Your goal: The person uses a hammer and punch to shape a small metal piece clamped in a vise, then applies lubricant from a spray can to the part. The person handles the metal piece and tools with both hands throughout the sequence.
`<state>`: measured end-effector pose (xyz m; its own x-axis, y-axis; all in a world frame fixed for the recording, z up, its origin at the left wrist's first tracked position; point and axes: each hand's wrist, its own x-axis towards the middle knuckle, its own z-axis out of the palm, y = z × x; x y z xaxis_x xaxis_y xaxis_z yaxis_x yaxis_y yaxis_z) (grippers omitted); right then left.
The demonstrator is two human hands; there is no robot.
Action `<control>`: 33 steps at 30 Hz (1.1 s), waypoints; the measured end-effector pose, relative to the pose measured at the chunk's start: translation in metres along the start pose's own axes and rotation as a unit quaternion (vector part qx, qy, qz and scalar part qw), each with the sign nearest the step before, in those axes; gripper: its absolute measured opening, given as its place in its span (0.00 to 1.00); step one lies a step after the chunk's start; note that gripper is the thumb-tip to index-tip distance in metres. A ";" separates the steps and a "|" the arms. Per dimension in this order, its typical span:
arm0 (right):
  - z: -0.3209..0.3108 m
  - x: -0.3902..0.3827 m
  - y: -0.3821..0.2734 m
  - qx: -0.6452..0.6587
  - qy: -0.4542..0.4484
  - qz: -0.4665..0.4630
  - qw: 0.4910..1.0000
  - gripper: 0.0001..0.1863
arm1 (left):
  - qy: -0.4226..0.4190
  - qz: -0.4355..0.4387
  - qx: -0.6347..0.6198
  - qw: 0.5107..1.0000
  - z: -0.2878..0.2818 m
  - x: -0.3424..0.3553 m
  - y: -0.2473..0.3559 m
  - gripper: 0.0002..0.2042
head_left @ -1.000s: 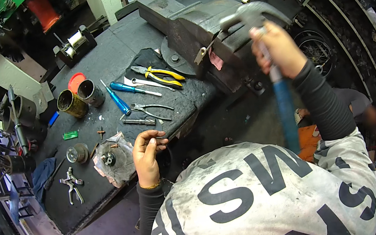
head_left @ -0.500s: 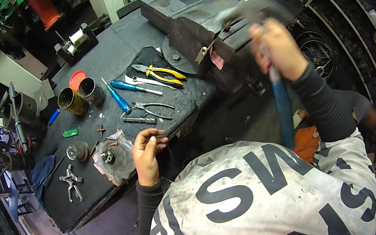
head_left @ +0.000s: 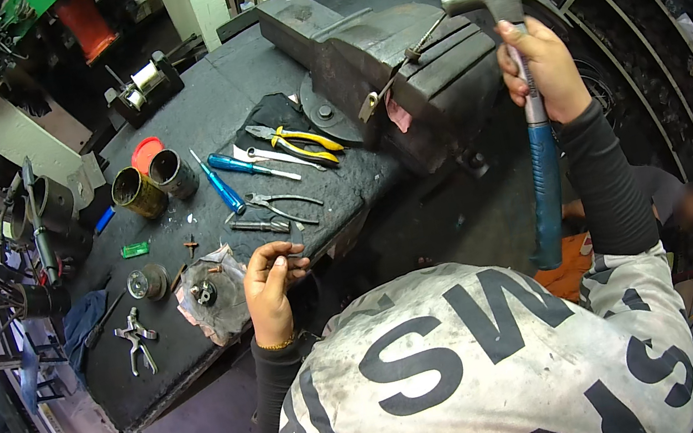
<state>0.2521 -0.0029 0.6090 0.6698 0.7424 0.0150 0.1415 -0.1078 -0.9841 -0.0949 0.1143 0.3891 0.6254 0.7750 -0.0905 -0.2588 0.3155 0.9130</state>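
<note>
A claw hammer (head_left: 542, 182) with a blue grip is held upright in my right hand (head_left: 550, 69). My fingers wrap its shaft just below the head, and the head is level with the vise's far right side. The large dark vise (head_left: 419, 50) stands on the bench corner. Across its jaws lies a thin rod (head_left: 426, 37) with a collar and a brass-coloured end (head_left: 369, 105). Pink material (head_left: 399, 114) pokes out below it. My left hand (head_left: 271, 290) hovers by the bench's front edge, fingers loosely bent, thumb apart, and nothing visible in it.
Yellow-handled pliers (head_left: 305, 140), blue screwdrivers (head_left: 219, 188), wrenches and bare pliers (head_left: 293, 200) lie mid-bench. Two cans (head_left: 138, 193) stand behind them. Near my left hand sits a metal part (head_left: 204, 292) on a grey rag; a puller (head_left: 136, 337) lies farther left. Shelving (head_left: 662, 59) lines the right.
The hammer, blurred before over the vise's right end, has shifted right with my right hand and now shows sharply. My left hand has barely moved.
</note>
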 end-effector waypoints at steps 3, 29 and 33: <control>0.016 -0.006 0.021 0.012 0.024 0.018 0.999 0.14 | -0.004 -0.015 0.006 1.000 0.002 0.003 -0.004 0.10; 0.004 -0.005 0.014 0.034 -0.021 -0.016 0.999 0.14 | -0.034 -0.023 -0.004 0.999 0.027 0.000 -0.002 0.09; 0.036 -0.010 0.046 -0.072 -0.084 0.037 0.993 0.16 | -0.054 -0.037 0.014 0.998 0.027 0.001 -0.008 0.10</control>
<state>0.2252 0.0087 0.5572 0.5527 0.8277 -0.0971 0.2072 -0.2494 -0.9460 -0.0726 0.0979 0.3923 0.7186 0.6856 -0.1161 -0.1885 0.3527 0.9166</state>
